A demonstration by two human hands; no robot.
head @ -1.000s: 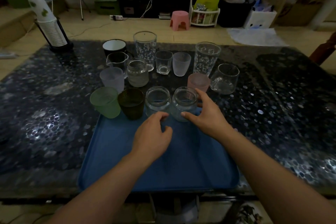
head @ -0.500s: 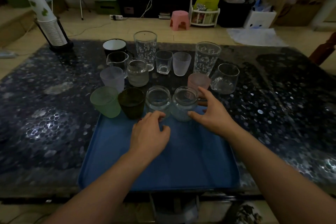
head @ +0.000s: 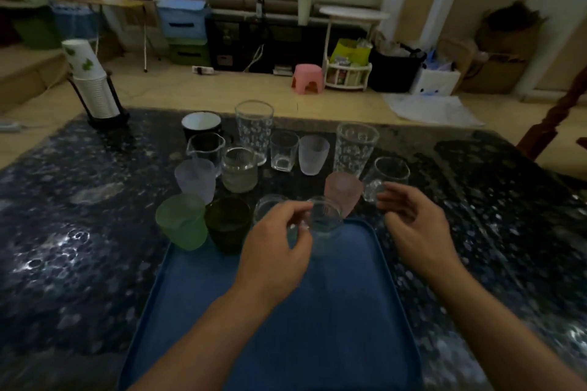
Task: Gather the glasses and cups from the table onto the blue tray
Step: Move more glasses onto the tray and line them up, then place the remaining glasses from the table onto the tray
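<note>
Around our hands stood a crowd of vessels: a green frosted cup (head: pixel 181 220) and a dark cup (head: pixel 227 224) at the far left corner of the blue tray (head: pixel 333 311), a pink frosted cup (head: pixel 343 190) just past its far edge. Beneath lay a dark speckled table (head: pixel 63 247); a pink stool (head: pixel 307 78) stood beyond. Our left hand (head: pixel 274 252) pinched a small clear glass (head: pixel 324 220) over the tray's far edge. Our right hand (head: pixel 416 228), loosely curled, held nothing, just beside a clear tumbler (head: pixel 386 176).

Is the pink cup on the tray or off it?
Off: the pink cup stands on the table, just beyond the tray rim.
</note>
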